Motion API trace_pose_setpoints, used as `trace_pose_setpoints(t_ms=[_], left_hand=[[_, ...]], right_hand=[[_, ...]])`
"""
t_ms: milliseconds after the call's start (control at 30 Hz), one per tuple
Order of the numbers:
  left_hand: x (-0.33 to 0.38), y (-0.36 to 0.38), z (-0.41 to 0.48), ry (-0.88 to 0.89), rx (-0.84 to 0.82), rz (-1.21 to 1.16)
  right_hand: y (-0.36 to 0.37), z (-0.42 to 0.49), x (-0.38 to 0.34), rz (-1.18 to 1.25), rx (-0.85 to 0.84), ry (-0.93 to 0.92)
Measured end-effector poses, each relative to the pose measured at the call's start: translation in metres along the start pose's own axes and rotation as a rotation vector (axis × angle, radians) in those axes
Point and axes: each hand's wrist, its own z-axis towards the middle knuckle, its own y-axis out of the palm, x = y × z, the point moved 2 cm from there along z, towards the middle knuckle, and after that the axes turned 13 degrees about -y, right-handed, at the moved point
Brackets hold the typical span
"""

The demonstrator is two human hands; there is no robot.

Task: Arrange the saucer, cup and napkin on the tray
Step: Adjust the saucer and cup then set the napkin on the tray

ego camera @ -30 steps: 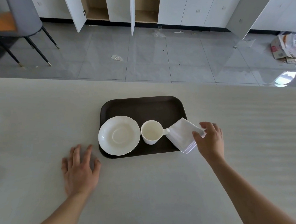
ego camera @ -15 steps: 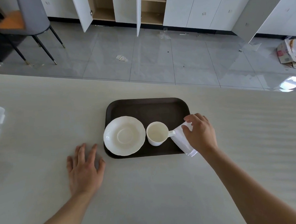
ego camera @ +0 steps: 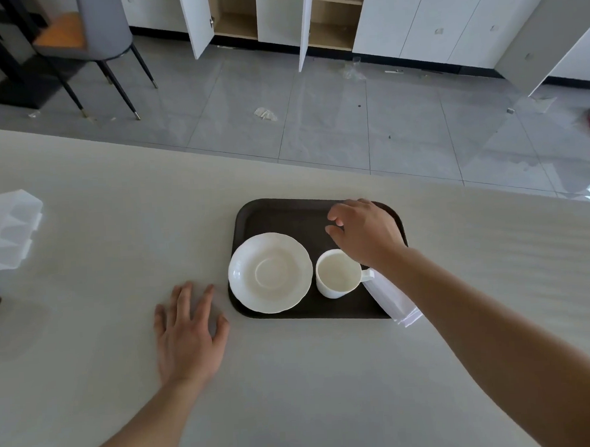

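So there's a dark brown tray point(ego camera: 279, 214) sitting on a pale tabletop point(ego camera: 114, 198), and all three pieces are on or at it. The white saucer point(ego camera: 270, 272) with the scalloped rim is lying flat on the tray's left side, its edge just poking over the tray's left rim. Right beside it, not quite touching as far as I can see, is the white cup point(ego camera: 337, 274), upright and empty, handle pointing right. The handle is up against the folded white napkin point(ego camera: 393, 298), which lies at the near right corner of the tray, with its near corner hanging out past the tray's edge onto the table. The forearm covers part of it, so the full outline is hard to make out. The right hand point(ego camera: 366, 233) is over the far right part of the tray, just behind the cup, fingers point(ego camera: 334, 218) curled loosely downward. It's not gripping anything I can see, though whether the fingertips actually touch the tray surface, I honestly can't tell from this angle. The left hand point(ego camera: 188, 335) is flat on the table, palm down, fingers spread, just left of the tray and not touching it, holding nothing. A clear plastic container point(ego camera: 6, 228) sits off at the far left of the table, well apart from everything.
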Motion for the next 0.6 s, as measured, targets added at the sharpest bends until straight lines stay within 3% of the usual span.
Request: trace_pose_setpoints(t_ms=[267, 600], left_hand=[[-0.001, 0.0, 0.001, 0.004, -0.013, 0.003], [-0.004, 0.005, 0.002, 0.018, 0.016, -0.006]], right_hand=[[0.036, 0.052, -0.022, 0.044, -0.455, 0.013], [0.06, 0.065, -0.024, 0.145, -0.583, 0.049]])
